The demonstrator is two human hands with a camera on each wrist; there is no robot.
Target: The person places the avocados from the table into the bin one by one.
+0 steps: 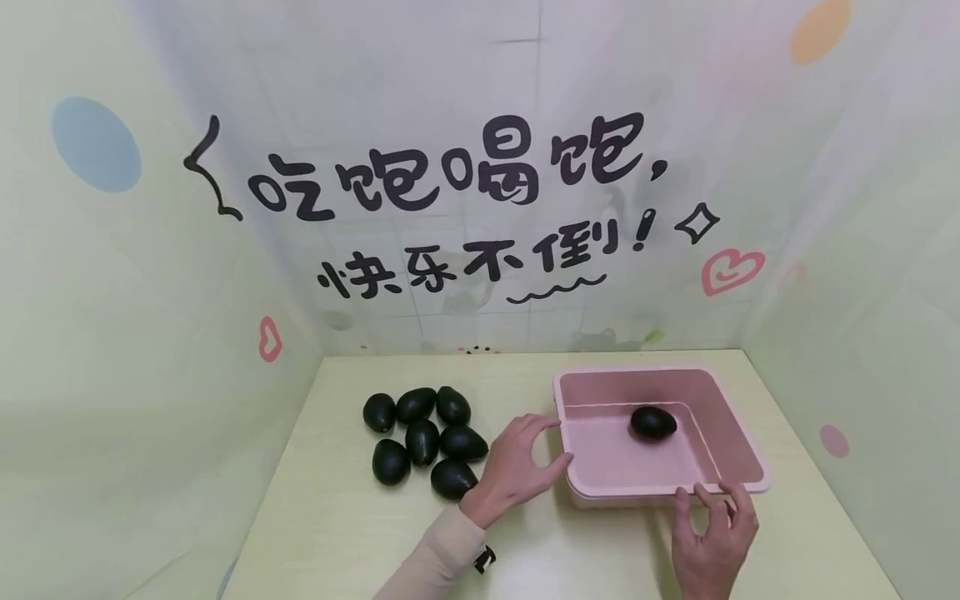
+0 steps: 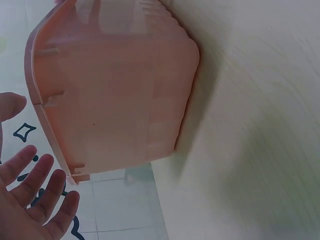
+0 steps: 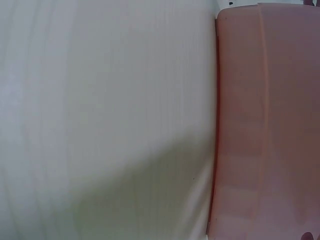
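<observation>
One dark fruit sits inside the pink basin, lower right; seven dark fruits lie outside on the bench, lower centre. Work judged early. Left hand: fingers spread, at left rim. Right hand: fingers at near rim; grip cannot be told.

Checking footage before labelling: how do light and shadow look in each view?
Head view: fairly even light, though the fruits go near-black; left wrist: dimmer, soft shadows on the tabletop, the pink basin looking salmon; right wrist: dim too, a broad soft-edged shadow low in frame.
</observation>
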